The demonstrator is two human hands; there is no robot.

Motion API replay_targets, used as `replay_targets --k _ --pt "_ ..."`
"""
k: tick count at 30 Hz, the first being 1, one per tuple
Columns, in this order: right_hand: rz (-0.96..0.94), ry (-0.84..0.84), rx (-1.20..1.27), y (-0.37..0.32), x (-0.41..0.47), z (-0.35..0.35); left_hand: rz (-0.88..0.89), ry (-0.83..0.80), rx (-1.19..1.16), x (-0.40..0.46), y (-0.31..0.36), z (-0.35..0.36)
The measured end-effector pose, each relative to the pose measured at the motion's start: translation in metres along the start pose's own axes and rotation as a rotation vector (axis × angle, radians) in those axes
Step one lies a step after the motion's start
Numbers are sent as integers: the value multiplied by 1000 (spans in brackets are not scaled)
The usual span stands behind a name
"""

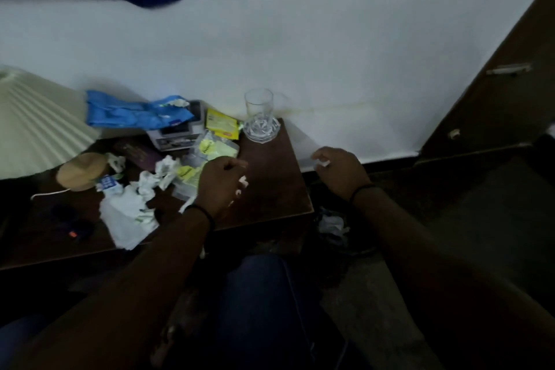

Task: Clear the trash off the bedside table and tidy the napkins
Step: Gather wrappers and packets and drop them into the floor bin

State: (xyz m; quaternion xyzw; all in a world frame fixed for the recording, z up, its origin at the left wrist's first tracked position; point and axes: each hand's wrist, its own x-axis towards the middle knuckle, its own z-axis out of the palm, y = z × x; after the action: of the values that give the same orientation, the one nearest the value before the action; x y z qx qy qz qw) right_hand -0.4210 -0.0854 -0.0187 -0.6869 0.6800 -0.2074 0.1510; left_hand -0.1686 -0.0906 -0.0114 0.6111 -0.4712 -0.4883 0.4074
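Note:
The dark wooden bedside table [270,189] carries crumpled white napkins [156,177], a flat white napkin pile [126,216], yellow wrappers [216,147] and a blue plastic bag [132,114]. My left hand [219,183] hovers over the table's middle with fingers curled around small white paper scraps [242,183]. My right hand [339,171] is past the table's right edge, above the floor, pinching a small white scrap [322,163]. A bin with white trash [333,225] sits on the floor beside the table, partly hidden in the dark.
A clear glass [259,114] on a glass coaster stands at the table's back right corner. A pleated lamp shade [39,126] and tan lamp base [81,171] fill the left. A small box [177,135], a white bed [270,54] behind, and a brown cabinet [504,99] on the right.

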Motion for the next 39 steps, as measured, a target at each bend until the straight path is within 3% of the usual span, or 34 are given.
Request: replay_targets --k 4,8,11,14,17,23,28,36,39 --pt "-110 -13 32 -81 6 -8 -23 156 -52 -23 -13 -85" --pt "-181 -98 -54 -159 -6 30 -102 290 -154 -46 -33 -152" --pt "-105 -150 95 -200 -20 74 -144 329 -220 -56 -45 -181" --pt "-71 -50 -2 -226 -29 115 -156 343 -236 -55 -53 -190" --pt "-105 11 -118 -232 -30 137 -166 306 -226 -44 -57 -188" --pt "-122 -126 -278 -223 -18 168 -169 294 -249 -12 -59 -173" --pt "-100 -182 -258 -225 -9 182 -148 312 -193 -3 -64 -170" --pt "-107 -97 -263 -236 -4 171 -219 296 -288 -4 -61 -172" --pt "-135 -23 -259 -244 -10 158 -278 217 -415 -6 -57 -169"
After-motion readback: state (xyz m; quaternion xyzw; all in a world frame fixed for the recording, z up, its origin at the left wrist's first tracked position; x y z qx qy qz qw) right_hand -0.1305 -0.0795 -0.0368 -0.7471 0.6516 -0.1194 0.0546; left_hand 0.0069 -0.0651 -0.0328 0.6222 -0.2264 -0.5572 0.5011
